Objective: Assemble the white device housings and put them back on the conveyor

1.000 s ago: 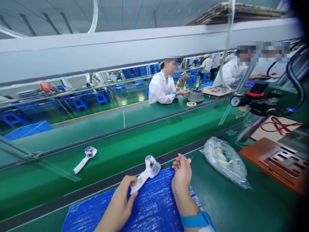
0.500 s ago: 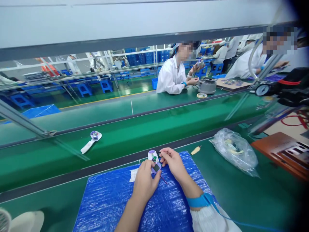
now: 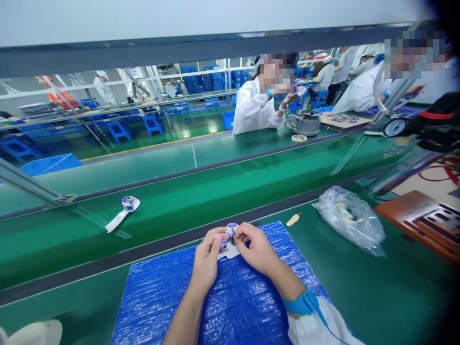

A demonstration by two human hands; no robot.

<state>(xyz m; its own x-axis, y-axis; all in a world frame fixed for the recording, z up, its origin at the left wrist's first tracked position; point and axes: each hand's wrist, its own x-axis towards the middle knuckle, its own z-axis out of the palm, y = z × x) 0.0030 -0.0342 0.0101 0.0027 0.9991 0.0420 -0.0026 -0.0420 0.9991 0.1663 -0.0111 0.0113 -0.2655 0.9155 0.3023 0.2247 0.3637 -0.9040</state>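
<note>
A small white plastic housing (image 3: 229,253) with purple parts and thin wires lies at the far edge of the blue wrapped pad (image 3: 240,306). My left hand (image 3: 207,256) is closed on a small purple piece (image 3: 223,245) at the housing's left side. Its fingers cover much of that piece. On the right side, my right hand (image 3: 256,247) pinches close to the green and red wires (image 3: 233,235). What sits between those fingertips is too small to tell. A blue wrist strap (image 3: 304,303) circles my right wrist.
On the green conveyor (image 3: 179,206) lies a similar white-handled unit (image 3: 124,213). A yellowish piece (image 3: 293,219), a clear plastic bag (image 3: 350,220) and a brown slotted board (image 3: 420,220) are to the right. Across the line sits a co-worker (image 3: 255,108) in white.
My left hand has turned the purple piece, so its dark square face no longer shows. My right fingers have moved in over the housing. The white-handled unit sits further left in view.
</note>
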